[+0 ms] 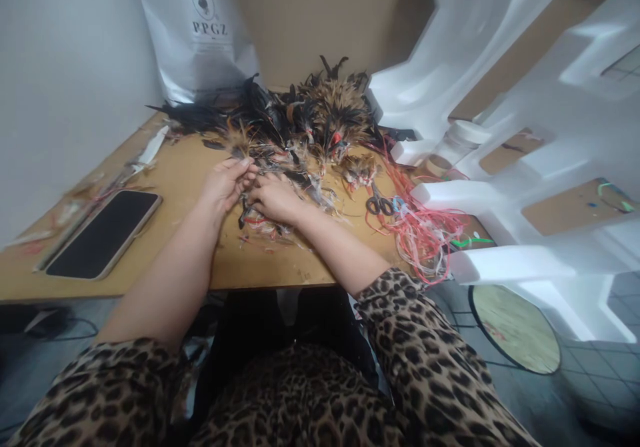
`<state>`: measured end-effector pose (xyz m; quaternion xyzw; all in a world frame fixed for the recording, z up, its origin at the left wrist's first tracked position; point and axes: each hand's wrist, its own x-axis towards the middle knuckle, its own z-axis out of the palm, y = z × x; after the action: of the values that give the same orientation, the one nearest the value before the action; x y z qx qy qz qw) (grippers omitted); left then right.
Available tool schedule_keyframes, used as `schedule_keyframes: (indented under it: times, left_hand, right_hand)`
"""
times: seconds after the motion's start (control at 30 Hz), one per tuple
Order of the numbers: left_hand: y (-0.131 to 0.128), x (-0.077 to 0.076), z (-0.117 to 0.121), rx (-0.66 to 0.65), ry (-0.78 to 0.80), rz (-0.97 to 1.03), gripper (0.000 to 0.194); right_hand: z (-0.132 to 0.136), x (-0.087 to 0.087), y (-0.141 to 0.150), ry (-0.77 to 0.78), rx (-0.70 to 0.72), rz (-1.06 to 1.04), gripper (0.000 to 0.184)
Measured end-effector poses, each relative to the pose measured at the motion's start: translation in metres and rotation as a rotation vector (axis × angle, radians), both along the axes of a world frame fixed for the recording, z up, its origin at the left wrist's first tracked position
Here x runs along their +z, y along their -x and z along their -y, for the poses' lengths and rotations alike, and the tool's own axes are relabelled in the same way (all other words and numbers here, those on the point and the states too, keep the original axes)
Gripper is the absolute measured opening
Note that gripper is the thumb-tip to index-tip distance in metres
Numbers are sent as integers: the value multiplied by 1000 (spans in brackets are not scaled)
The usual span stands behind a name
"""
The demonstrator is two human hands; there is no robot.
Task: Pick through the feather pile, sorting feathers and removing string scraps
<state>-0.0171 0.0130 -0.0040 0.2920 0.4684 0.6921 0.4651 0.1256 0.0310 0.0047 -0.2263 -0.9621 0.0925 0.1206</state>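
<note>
Left hand (230, 183), fingers pinching brown feather tuft (237, 143); right hand (274, 199), grip unclear; tan worktop (273, 271), open along near edge; white plastic bag (203, 60), far edge.

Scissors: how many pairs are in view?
1. The scissors lie to the right of the right hand, beside the tangled pink string, handle loops showing. More could be hidden under the feathers.

Pale wall (60, 80); grey tiled floor (600, 377)
</note>
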Motion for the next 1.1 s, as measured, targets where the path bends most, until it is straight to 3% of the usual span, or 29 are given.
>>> schedule_keyframes:
  times: [0.2,0.4,0.7,0.97,1.1]
  left_hand:
    - [2,-1,-1,12,-10,12,4]
    - [2,1,-1,41,16,17,6]
    - [3,-5,-2,-15,-12,25,7]
    - [-2,-3,-1,-19,8,10,8]
    - [0,-4,-1,-24,2,4,10]
  right_hand:
    - [-14,-1,-5,-61,-176,-47,32]
    - [-33,2,-19,39,-312,-177,24]
    - [-35,6,-33,127,-122,-337,19]
    - [-20,0,-18,-39,-180,-88,24]
    - [-25,-2,-17,-3,-183,-98,20]
